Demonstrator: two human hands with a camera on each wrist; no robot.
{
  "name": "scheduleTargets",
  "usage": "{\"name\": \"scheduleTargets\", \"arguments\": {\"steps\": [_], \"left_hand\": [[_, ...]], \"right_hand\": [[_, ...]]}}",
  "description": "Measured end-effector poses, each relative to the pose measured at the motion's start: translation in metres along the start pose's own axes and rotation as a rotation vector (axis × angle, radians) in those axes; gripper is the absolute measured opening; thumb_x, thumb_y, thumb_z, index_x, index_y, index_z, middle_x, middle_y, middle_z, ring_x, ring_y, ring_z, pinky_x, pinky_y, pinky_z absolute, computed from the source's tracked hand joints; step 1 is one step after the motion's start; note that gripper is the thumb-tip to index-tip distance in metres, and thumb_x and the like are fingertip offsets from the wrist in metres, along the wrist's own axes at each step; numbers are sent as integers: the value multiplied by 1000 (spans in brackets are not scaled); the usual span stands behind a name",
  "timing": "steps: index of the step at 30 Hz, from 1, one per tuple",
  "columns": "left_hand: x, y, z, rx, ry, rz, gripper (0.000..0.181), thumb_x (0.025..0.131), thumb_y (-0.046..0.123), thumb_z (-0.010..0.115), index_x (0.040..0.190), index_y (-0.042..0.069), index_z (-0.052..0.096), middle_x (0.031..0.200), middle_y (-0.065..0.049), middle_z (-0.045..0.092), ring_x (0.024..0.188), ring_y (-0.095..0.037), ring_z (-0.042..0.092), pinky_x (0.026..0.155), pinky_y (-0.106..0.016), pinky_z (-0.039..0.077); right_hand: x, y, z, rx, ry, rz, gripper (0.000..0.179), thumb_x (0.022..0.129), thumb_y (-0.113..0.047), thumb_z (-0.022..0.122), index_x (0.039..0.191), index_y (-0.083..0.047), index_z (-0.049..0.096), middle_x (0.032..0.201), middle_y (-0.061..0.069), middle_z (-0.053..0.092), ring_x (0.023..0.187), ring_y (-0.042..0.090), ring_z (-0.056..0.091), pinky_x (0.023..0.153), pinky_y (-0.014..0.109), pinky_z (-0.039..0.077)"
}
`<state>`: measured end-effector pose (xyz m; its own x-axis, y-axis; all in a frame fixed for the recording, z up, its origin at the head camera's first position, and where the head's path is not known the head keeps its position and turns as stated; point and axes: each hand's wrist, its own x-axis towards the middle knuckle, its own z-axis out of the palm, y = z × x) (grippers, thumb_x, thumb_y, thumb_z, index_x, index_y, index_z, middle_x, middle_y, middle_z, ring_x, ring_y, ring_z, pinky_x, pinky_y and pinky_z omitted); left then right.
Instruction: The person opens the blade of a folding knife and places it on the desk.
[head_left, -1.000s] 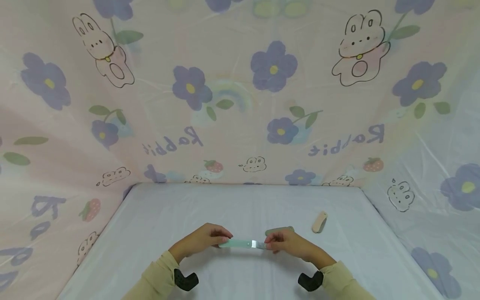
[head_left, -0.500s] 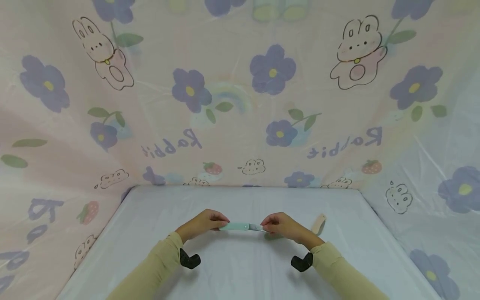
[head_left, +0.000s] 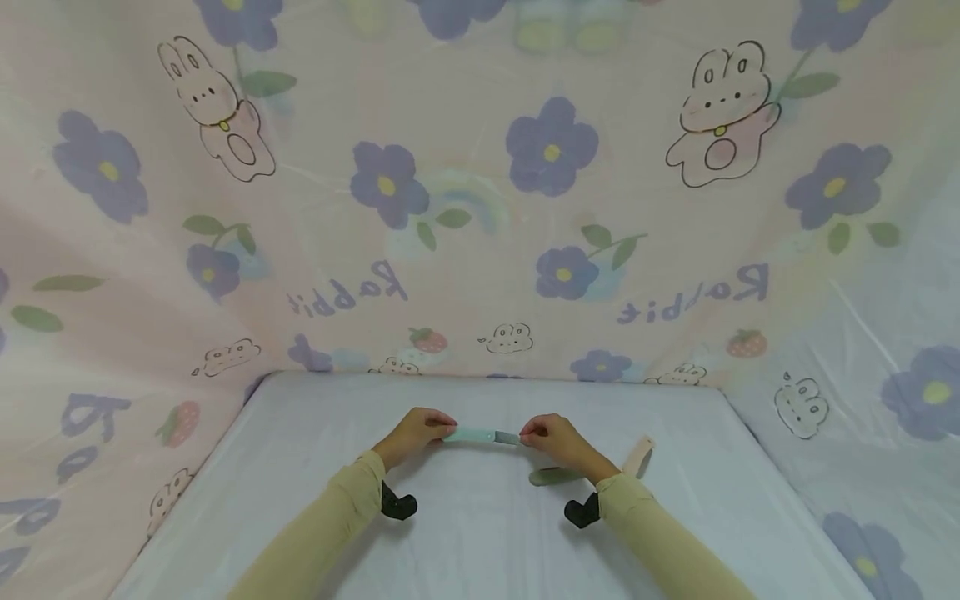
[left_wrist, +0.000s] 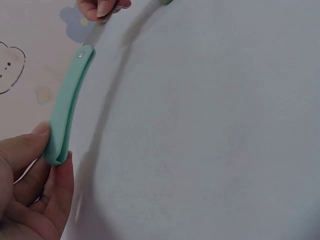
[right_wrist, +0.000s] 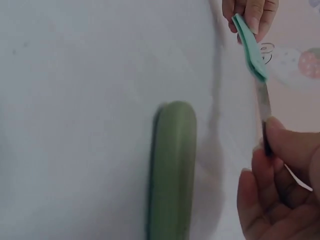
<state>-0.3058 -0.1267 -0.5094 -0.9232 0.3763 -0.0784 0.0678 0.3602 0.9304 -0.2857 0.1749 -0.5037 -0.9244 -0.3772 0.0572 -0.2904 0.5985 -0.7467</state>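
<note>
A folding knife with a mint-green handle (head_left: 472, 435) is unfolded and held level above the white surface in the head view. My left hand (head_left: 415, 435) pinches the end of the handle between thumb and fingers. At the other end, my right hand (head_left: 561, 443) pinches the tip of the metal blade (right_wrist: 263, 102), and the fingers cover that tip. The left wrist view shows the slot along the handle (left_wrist: 70, 100) and the rivet where the blade joins. Just below the right hand lies an olive-green folded piece, like a closed knife handle (right_wrist: 174, 170).
A beige piece of similar shape (head_left: 639, 454) lies on the white surface (head_left: 480, 533) at the right, partly behind the right wrist. A patterned cloth wall (head_left: 465, 250) with rabbits and flowers rises at the back and sides.
Both hands have moved forward, away from the body, carrying the mint-green folding knife between them. The right arm now partly covers the beige piece, and the olive-green one shows below the hand.
</note>
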Motion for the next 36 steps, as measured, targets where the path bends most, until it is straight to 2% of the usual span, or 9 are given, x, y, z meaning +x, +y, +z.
{"name": "scheduleTargets", "arguments": {"steps": [5, 13, 18, 21, 36], "left_hand": [[7, 1, 3, 28, 72, 22, 24, 87, 15, 66, 106, -1, 67, 101, -7, 65, 88, -14, 59, 77, -29, 52], [16, -3, 10, 143, 115, 56, 17, 88, 12, 65, 100, 1, 68, 91, -4, 66, 79, -12, 59, 69, -26, 51], [15, -1, 13, 230, 157, 86, 13, 87, 14, 66, 96, 4, 69, 91, -2, 66, 83, -14, 58, 75, -31, 49], [14, 0, 15, 260, 174, 82, 12, 87, 15, 66, 93, 6, 71, 91, -1, 66, 87, -15, 58, 80, -35, 47], [16, -6, 17, 288, 158, 46, 11, 88, 19, 66, 91, 10, 71, 87, 3, 64, 84, -14, 55, 79, -34, 46]], "right_hand": [[8, 3, 1, -17, 37, 9, 5, 87, -16, 66, 87, -11, 68, 80, -4, 61, 74, 12, 52, 68, 28, 45], [17, 12, 5, -48, 50, 15, 5, 87, -13, 65, 85, -10, 67, 78, -4, 60, 75, 13, 51, 71, 30, 45], [18, 16, 8, -87, 29, 26, 4, 88, -15, 65, 86, -12, 67, 78, -6, 59, 73, 12, 49, 67, 28, 43], [19, 17, 9, -95, 31, 30, 4, 87, -15, 66, 85, -11, 67, 77, -5, 58, 71, 13, 49, 65, 28, 43], [21, 21, 12, -84, 35, 64, 4, 87, -14, 66, 84, -12, 65, 75, -4, 57, 71, 13, 48, 65, 28, 42]]}}
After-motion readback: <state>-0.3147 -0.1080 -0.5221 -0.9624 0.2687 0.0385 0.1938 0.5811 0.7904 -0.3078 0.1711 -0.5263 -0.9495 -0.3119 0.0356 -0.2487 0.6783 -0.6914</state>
